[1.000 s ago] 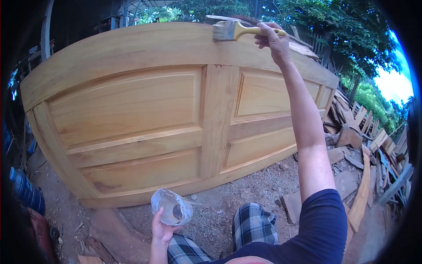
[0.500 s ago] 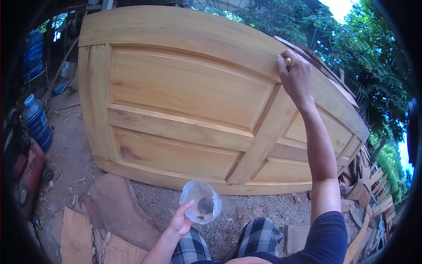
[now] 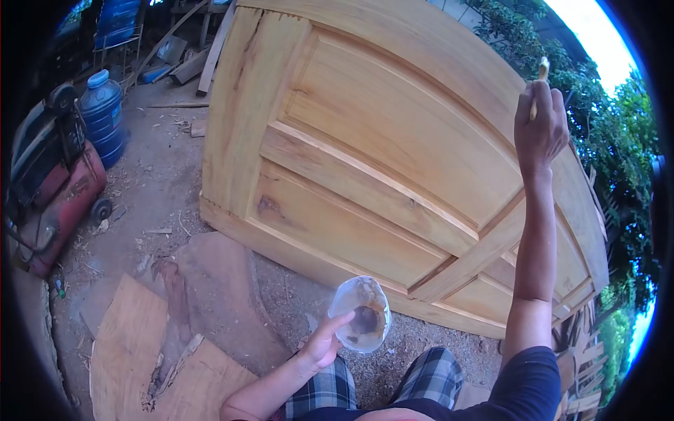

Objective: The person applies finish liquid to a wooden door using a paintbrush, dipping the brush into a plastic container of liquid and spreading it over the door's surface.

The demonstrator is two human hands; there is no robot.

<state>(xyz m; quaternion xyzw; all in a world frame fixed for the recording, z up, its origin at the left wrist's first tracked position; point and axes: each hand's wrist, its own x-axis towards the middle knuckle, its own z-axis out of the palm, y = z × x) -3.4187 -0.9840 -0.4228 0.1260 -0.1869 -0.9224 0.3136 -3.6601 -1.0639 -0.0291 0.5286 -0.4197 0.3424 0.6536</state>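
Note:
A large pale wooden panelled door [image 3: 400,126] leans upright in front of me. My right hand [image 3: 540,130] is raised at its upper right edge, fingers closed round a paintbrush [image 3: 543,68]. The pale bristle end points up above my fist, and a bit of handle shows below the knuckles. Low in the middle, my left hand [image 3: 324,344] grips a whitish translucent plastic tub [image 3: 379,302] by its side, thumb over the rim. A little dark residue or liquid lies at its bottom. The tub is just in front of the door's lower edge.
Flat wood slabs [image 3: 130,330] lie on the dirt at lower left. A red air compressor [image 3: 67,203] and a blue water jug [image 3: 102,119] stand at far left. Scrap wood [image 3: 583,372] is piled at right, with trees [image 3: 625,133] behind.
My view has turned left and tilted, so the door appears slanted. My right hand has come up from the door's top rail, and the brush's bristle end now shows. The tub stays in my left hand.

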